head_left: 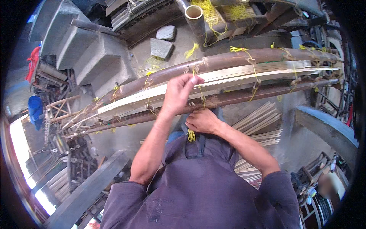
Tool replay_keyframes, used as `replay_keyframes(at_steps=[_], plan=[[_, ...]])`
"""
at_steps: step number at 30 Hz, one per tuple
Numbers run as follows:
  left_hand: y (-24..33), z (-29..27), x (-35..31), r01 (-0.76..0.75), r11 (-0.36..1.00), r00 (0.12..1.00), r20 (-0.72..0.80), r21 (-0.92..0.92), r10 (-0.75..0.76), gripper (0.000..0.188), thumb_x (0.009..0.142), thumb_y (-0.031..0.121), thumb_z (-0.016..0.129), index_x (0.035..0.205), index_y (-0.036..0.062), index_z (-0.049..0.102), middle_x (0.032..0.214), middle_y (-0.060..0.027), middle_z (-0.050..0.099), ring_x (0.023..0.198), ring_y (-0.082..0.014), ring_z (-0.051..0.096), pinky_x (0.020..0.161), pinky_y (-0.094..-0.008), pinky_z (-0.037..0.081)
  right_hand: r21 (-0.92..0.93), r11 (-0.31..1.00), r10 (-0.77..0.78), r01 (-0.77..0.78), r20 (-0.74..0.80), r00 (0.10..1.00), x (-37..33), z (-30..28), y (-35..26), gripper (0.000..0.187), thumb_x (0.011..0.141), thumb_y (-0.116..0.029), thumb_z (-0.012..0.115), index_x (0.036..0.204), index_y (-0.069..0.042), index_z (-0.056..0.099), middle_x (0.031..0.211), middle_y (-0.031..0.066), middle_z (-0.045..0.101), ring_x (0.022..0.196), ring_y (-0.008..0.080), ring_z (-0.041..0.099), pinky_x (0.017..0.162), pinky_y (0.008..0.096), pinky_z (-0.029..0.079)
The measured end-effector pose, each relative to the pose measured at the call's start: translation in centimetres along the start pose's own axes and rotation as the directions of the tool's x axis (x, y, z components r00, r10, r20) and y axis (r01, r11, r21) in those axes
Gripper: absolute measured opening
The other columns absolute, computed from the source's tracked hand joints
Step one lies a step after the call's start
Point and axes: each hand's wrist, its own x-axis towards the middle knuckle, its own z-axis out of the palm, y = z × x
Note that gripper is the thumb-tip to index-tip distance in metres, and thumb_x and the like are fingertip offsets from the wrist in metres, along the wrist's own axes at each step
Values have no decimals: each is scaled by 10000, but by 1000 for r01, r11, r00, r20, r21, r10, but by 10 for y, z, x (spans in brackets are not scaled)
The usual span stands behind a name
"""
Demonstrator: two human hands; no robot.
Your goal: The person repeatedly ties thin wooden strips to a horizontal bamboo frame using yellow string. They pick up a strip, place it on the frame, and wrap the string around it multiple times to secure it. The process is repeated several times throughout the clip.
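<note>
Two long brown bamboo poles (pixel 167 73) run across in front of me, with pale split bamboo strips (pixel 228 78) bundled lengthwise between them. My left hand (pixel 177 93) reaches over the strips to the far pole. Its fingers are closed, the thumb beside a yellow cord (pixel 202 91) that spans the poles; whatever they pinch is hidden. By the near pole (pixel 217 102), close to my body, my right hand (pixel 204 120) is closed with fingers curled. A looped bunch of yellow cord (pixel 191 135) hangs from under it.
More yellow ties and small pegs (pixel 256 83) line both poles. Loose bamboo strips (pixel 263 118) lie on the floor at right. Beyond the poles are flat stones (pixel 161 48), concrete steps (pixel 103 53) and a bamboo frame (pixel 194 13). Grey beams flank me (pixel 328 124).
</note>
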Motion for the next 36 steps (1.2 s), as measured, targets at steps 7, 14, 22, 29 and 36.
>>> replay_keyframes(at_steps=[7,14,22,29,36], plan=[[-70,2,138,571,662,815,236,-486,-530,183,886,176,493,720,140,426,619,68,307,489,-53,249,427,-213,210,-3,992,127,-128,-79,989,-19,12,-16,144,742,-206,604,638,-110,580,598,85,597,611,274,630,599,403,506],[-76,-100,129,-30,814,946,279,581,-165,517,948,450,465,1187,13,605,1174,-172,634,1127,-294,584,943,-401,466,44,980,193,-193,-2,981,-24,-17,-92,598,731,-175,697,1290,-102,497,1035,112,589,909,252,593,727,337,505],[-78,-181,-37,-155,916,987,91,370,130,308,938,272,511,1066,19,634,992,-222,652,949,-367,633,829,-422,494,619,524,682,-585,106,724,72,110,-115,249,896,-182,620,1087,-24,645,818,84,620,756,187,628,659,313,481],[-114,-141,-98,-124,918,966,-164,377,198,251,859,179,594,1057,33,645,977,-204,657,926,-365,620,823,-446,469,-350,920,-95,174,231,968,254,-73,-196,190,785,-124,620,939,-35,685,806,136,614,787,318,624,715,398,501],[-133,-134,-80,-285,784,904,-117,551,411,105,841,162,609,813,78,665,746,-126,657,732,-278,653,671,-420,482,107,869,493,-484,-97,864,308,-33,3,281,932,-256,477,900,-54,669,820,117,604,757,282,591,731,407,478]])
